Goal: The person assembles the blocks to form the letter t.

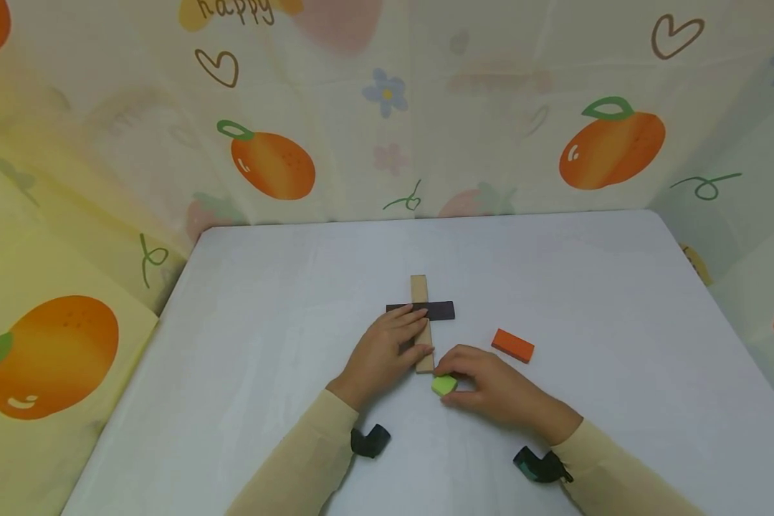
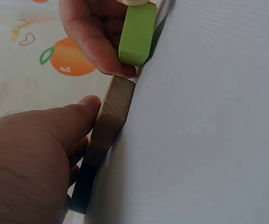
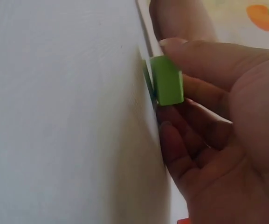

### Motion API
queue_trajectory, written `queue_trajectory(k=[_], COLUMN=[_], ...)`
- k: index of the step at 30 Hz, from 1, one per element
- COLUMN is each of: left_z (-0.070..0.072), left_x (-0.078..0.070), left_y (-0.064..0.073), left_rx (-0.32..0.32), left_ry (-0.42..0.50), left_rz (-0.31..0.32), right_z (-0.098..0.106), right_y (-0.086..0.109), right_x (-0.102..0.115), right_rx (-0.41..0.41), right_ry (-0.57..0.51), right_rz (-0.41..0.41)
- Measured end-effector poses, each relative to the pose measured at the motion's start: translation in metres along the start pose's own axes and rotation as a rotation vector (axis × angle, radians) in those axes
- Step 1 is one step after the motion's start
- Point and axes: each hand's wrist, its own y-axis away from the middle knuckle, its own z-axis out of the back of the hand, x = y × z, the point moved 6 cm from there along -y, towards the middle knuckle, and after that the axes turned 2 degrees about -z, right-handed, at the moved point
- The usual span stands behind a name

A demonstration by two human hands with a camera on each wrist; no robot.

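Observation:
In the head view, a light wooden block stands above a black bar laid crosswise, with another wooden block below it. My left hand rests over these pieces: fingertips on the black bar, thumb on the lower wooden block. What lies under the palm is partly hidden. My right hand pinches a small green block between thumb and fingers, close to the lower wooden block's near end. In the left wrist view the green block appears slightly apart from the wooden block.
An orange-red block lies on the white table, right of the right hand. Dark wrist cameras sit on both sleeves. A fruit-patterned cloth hangs behind the table and at its sides.

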Motion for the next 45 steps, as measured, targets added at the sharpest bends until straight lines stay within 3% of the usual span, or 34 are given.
queue_trajectory(k=[13,24,45], left_z=[-0.001,0.000,0.001], left_x=[0.001,0.000,0.000], left_y=[-0.001,-0.001,-0.002], left_rx=[0.009,0.004,-0.001], left_ry=[-0.004,-0.003,-0.002], left_rz=[0.017,0.011,0.007], right_z=[0.014,0.005,-0.001], right_y=[0.006,0.004,-0.001], right_x=[-0.014,-0.012,-0.007], right_rx=[0.001,-0.012,-0.034], right_ry=[-0.050,0.046,0.101], right_rz=[0.007,-0.028,-0.046])
